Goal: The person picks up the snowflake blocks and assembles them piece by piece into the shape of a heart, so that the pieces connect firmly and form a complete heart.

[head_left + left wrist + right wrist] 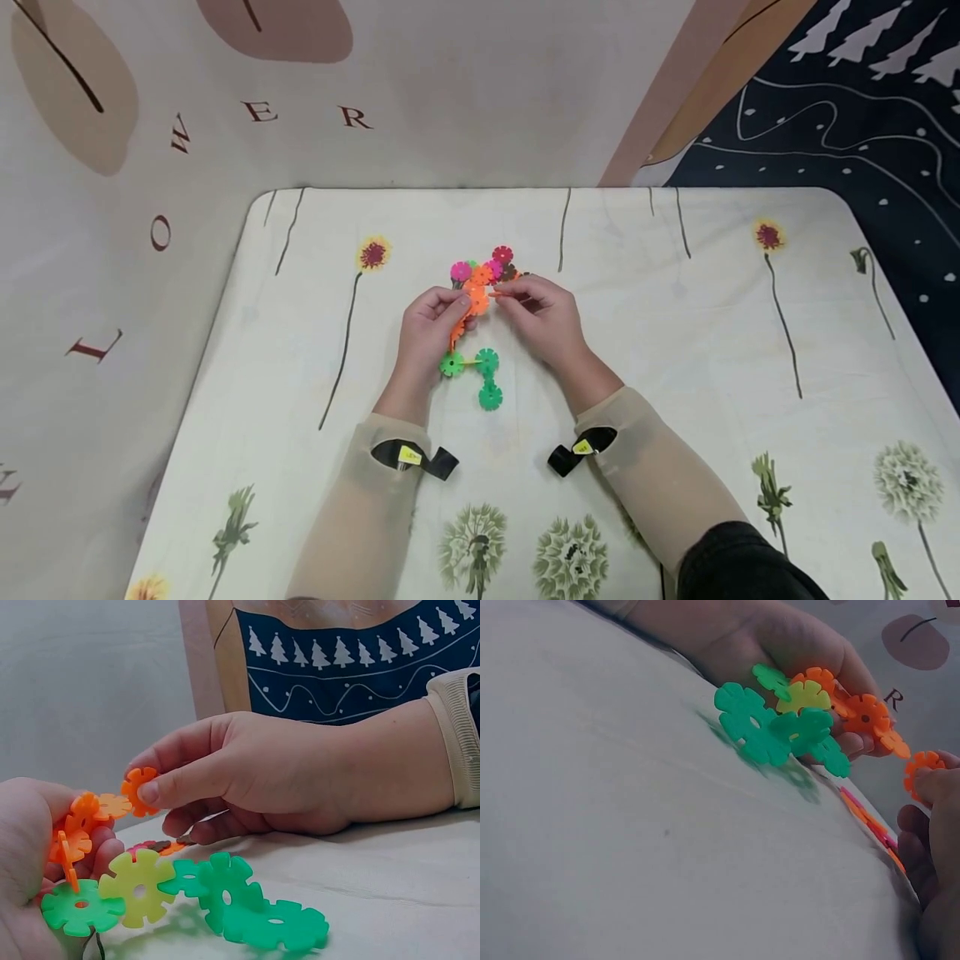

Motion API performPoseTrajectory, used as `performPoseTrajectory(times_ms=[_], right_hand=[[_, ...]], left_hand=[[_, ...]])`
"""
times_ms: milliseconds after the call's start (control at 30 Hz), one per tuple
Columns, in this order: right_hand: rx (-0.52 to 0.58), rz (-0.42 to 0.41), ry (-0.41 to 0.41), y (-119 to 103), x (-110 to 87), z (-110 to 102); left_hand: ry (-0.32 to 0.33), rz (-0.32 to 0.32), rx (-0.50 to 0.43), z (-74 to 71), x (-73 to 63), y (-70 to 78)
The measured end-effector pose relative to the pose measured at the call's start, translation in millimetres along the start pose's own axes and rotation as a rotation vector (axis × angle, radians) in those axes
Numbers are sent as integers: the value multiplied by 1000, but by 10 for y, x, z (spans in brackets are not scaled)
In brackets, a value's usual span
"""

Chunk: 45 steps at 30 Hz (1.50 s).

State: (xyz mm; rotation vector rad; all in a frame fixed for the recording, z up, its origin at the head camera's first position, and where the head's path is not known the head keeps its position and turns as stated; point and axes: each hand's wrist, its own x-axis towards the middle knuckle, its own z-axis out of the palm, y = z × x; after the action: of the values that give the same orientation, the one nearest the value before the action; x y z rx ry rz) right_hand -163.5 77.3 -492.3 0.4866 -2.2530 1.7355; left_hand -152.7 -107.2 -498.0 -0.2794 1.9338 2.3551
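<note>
My left hand [420, 333] grips a chain of notched plastic snowflake discs by its orange discs [477, 302]. Below the fingers the chain runs on through a green disc [64, 915], a yellow disc [116, 889] and several darker green discs [281, 937]. Between the thumb and fingers of my right hand [543, 321] a single orange disc [133, 793] is pinched. In the left wrist view this disc stands edge to edge with the orange end of the chain. Part of the orange section is hidden behind the left thumb and fingers.
Just beyond the hands lies a small pile of loose discs, with a pink disc [461, 271], a red disc [502, 253] and brown and orange ones. The table [675, 333] wears a flower-print cloth. Printed fabric [487, 100] hangs behind it.
</note>
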Motion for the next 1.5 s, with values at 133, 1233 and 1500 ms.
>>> performPoseTrajectory(times_ms=[133, 1233, 1500], right_hand=[[-3, 16, -30, 158, 7, 0], [-14, -30, -166, 127, 11, -39], [-36, -123, -207, 122, 18, -61]], left_hand=[[-8, -4, 7, 2, -2, 1], [-23, -11, 52, -43, 5, 16], [-15, -43, 92, -53, 4, 13]])
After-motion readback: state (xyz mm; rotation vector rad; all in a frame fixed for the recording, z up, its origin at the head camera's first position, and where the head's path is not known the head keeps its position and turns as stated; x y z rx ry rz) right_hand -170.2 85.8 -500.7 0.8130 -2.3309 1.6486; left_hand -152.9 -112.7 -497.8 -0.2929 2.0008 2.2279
